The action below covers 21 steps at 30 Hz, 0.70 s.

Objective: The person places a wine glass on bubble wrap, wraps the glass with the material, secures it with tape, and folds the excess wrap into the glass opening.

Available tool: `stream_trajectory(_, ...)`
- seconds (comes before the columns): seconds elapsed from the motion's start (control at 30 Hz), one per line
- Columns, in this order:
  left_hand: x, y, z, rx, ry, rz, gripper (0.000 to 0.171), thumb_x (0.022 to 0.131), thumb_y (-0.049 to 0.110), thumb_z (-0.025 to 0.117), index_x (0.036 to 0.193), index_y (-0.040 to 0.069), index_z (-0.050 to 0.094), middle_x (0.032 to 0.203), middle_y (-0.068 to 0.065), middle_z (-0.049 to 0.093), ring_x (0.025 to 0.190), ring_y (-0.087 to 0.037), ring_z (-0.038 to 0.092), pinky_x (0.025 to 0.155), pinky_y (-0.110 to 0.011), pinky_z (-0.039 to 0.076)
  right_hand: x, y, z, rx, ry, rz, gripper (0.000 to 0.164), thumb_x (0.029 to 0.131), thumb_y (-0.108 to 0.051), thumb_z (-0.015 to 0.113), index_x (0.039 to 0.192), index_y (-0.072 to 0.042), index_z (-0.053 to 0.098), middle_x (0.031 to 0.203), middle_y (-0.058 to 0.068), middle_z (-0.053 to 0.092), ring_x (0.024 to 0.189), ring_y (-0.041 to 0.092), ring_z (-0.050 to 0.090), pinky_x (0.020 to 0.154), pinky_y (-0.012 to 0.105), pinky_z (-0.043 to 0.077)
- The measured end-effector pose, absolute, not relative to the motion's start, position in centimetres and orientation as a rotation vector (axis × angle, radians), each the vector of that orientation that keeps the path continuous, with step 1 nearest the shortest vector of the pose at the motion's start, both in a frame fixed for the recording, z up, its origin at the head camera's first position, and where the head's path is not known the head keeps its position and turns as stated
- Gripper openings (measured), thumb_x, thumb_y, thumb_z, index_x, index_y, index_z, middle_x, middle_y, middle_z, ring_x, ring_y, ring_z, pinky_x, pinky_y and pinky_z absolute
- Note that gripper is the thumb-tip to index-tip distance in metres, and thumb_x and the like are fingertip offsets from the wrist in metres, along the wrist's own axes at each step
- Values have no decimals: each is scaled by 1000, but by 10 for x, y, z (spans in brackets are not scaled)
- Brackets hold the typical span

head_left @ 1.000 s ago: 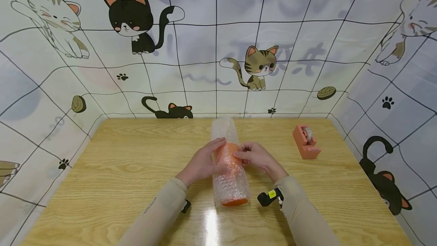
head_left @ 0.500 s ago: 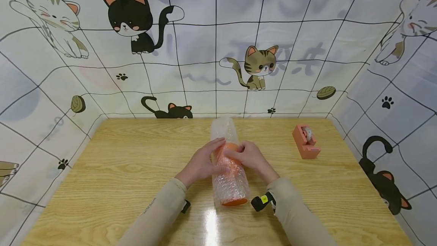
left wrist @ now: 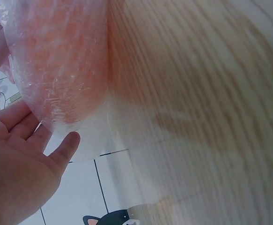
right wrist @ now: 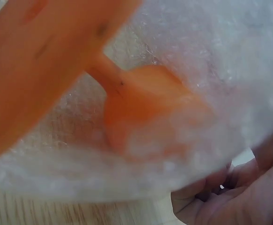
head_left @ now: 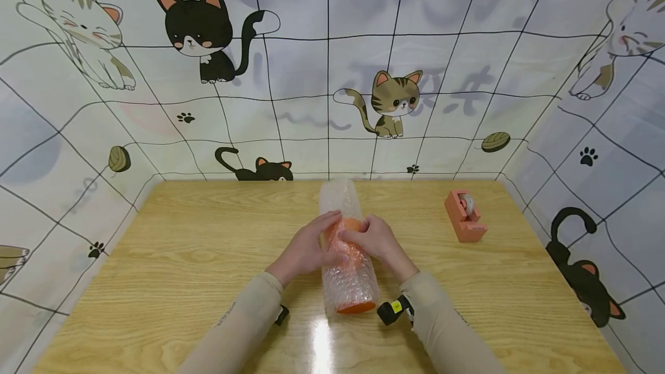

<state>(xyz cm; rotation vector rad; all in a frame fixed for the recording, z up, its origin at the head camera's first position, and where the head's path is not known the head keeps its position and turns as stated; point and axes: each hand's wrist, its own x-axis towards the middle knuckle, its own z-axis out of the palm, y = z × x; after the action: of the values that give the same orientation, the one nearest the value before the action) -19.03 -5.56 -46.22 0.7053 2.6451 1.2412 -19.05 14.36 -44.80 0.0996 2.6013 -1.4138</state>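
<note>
An orange goblet (right wrist: 150,110) lies on its side, rolled in clear bubble wrap (head_left: 339,196). Its base faces the near end; the bowl shows through the film. From the left, my left hand (head_left: 307,250) holds the roll, index finger arched over its top and thumb across the film. The left wrist view has the other fingers (left wrist: 17,117) loosely bent along the side of the wrap. My right hand (head_left: 378,241) grips the bubble wrap from the right, thumb on top and fingers curled at its side; those fingertips are hidden in the head view.
The roll lies lengthwise on a wooden table (head_left: 208,229). A pink tape dispenser (head_left: 464,218) with a tape roll stands at the back right. Walls of cat-printed cloth (head_left: 306,74) enclose the back and both sides.
My right hand has shifted left, its thumb sliding from the roll's right edge onto the top of the wrap. The left hand and the goblet have stayed in place.
</note>
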Motion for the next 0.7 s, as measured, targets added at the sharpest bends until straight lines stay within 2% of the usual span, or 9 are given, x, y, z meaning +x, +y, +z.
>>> stream_trajectory(0.5, -188, -55, -457, 724, 2643, 1223, 91, 80, 30, 91, 157, 15, 45, 166, 2, 37, 154, -26, 31, 123, -50, 30, -190, 142, -444, 113, 2607, -1339, 43, 84, -39, 78, 85, -6, 50, 81, 4, 50, 71, 18, 49, 54, 26, 38)
stream_trajectory(0.7, -188, -54, -457, 704, 2655, 1201, 92, 79, 31, 91, 157, 18, 45, 166, 5, 37, 154, -25, 31, 123, -49, 30, -188, 138, -442, 88, 2667, -1297, 52, 81, -48, 80, 87, -5, 51, 81, 5, 51, 70, 19, 51, 53, 27, 41)
